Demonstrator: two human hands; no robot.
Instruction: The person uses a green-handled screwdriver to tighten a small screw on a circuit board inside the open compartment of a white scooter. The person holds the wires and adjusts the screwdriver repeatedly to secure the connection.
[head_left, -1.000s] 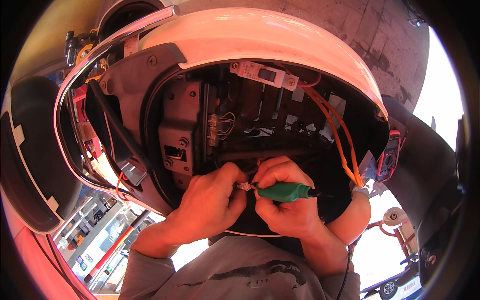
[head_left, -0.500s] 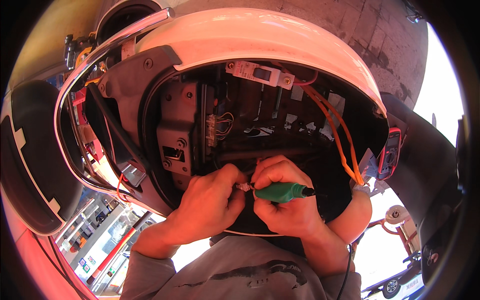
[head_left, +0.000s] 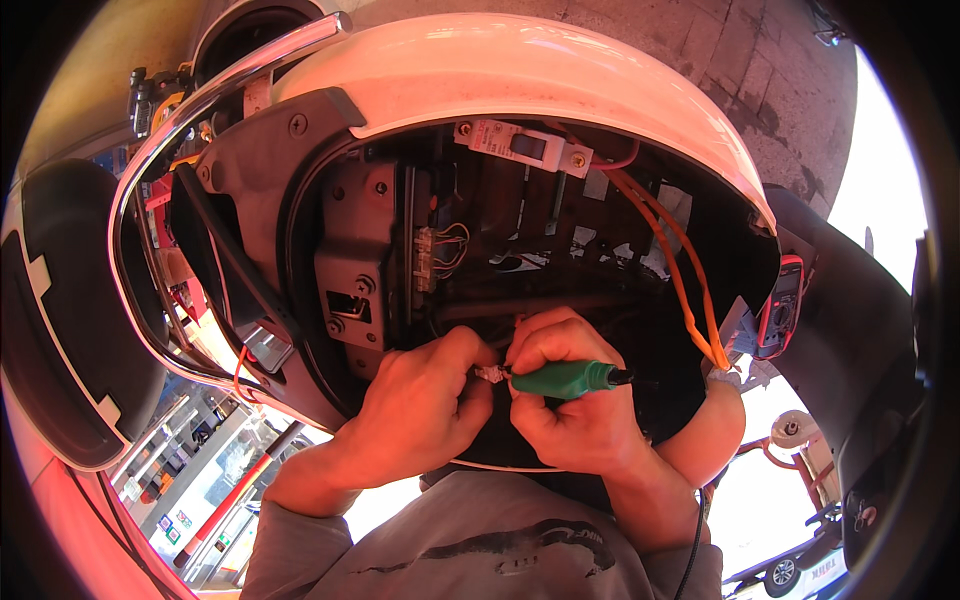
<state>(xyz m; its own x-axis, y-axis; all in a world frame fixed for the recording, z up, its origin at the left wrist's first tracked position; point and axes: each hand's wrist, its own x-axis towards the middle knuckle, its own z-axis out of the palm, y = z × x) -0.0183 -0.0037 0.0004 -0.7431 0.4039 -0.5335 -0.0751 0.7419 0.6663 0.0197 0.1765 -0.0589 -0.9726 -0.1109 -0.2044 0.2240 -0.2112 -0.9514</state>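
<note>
My left hand [head_left: 415, 400] has its fingers closed on a small pale connector [head_left: 489, 373] below the dark cavity of an opened white scooter body [head_left: 540, 65]. Touching it from the right, my right hand [head_left: 570, 420] pinches a green-handled tool [head_left: 555, 380] with a black tail; its tip is hidden at the fingers. A metal latch bracket [head_left: 355, 255] and a white wired connector block [head_left: 425, 260] sit to the left inside. A white breaker switch [head_left: 523, 145] lies along the upper rim, and orange cables [head_left: 680, 270] hang down the cavity's right side.
A red-and-black multimeter [head_left: 780, 305] rests at the right, above a bare limb [head_left: 715, 435] whose owner I cannot make out. A black padded seat [head_left: 75, 300] and a chrome rail [head_left: 145, 190] are at the left. Paved ground [head_left: 760, 80] shows beyond the bodywork.
Both hands stay in nearly the same place and grip. The green tool and my right fingers have shifted very slightly.
</note>
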